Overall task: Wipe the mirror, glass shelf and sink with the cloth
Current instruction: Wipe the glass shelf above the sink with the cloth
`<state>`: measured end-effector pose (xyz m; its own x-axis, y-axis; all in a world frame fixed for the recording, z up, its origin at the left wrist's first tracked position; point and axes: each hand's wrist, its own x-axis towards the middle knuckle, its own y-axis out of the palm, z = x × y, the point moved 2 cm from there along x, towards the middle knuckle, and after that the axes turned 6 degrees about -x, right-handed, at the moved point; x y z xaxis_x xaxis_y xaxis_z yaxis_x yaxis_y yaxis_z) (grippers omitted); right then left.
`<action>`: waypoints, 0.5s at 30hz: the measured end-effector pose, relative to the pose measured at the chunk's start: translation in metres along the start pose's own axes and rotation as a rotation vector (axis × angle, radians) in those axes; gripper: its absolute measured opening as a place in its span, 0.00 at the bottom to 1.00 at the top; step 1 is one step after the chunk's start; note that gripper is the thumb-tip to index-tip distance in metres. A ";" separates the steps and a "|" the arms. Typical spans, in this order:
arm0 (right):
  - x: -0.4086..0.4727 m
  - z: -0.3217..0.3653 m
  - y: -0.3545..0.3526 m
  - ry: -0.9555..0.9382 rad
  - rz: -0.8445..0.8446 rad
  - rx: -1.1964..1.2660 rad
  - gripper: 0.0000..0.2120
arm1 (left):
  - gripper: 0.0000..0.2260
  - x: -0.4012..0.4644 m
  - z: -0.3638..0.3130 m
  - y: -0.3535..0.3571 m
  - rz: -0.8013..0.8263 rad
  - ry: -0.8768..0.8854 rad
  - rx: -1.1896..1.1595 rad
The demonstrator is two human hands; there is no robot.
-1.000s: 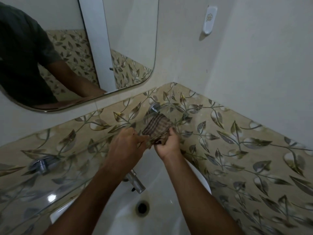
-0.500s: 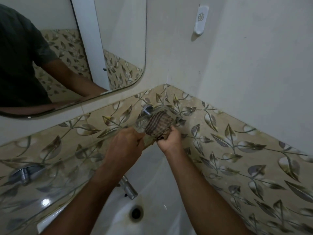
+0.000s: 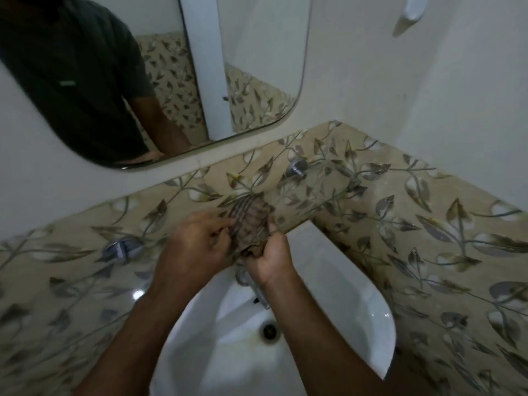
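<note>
Leaf-patterned wall tiles [image 3: 428,224] surround white sink [image 3: 357,324] beneath mirror [image 3: 257,67]

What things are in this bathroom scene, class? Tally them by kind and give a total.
Hands: 2, left hand, right hand
Cloth: 1
Mirror: 1
Glass shelf: 1
Sink: 1
Tap: 1
Shelf brackets: 2
Total: 9

You are working in a tight corner: the glass shelf [image 3: 297,201] is jutting over the sink [image 3: 328,324], the tap [image 3: 257,287] is standing under your hands, and the tiled wall [image 3: 428,238] is closing the right. Open room is lying above the basin front.
</note>
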<state>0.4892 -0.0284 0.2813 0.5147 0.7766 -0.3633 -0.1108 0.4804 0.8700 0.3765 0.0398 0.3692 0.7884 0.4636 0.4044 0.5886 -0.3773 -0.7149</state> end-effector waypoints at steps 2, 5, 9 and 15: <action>-0.010 -0.036 0.011 0.080 0.047 -0.024 0.29 | 0.11 -0.008 0.013 -0.015 -0.005 -0.038 0.000; -0.024 -0.053 0.015 0.118 0.108 -0.019 0.26 | 0.11 -0.025 0.030 -0.033 -0.013 -0.075 0.006; -0.021 -0.029 0.007 0.010 -0.002 0.065 0.21 | 0.11 -0.046 0.049 -0.057 -0.047 -0.064 -0.008; -0.027 -0.095 0.028 0.094 0.034 -0.077 0.25 | 0.12 -0.074 0.066 -0.091 -0.156 -0.099 -0.009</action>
<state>0.3914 0.0036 0.2839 0.4284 0.8257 -0.3669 -0.1939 0.4806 0.8552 0.2526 0.0925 0.3667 0.6658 0.5939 0.4517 0.7047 -0.3017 -0.6421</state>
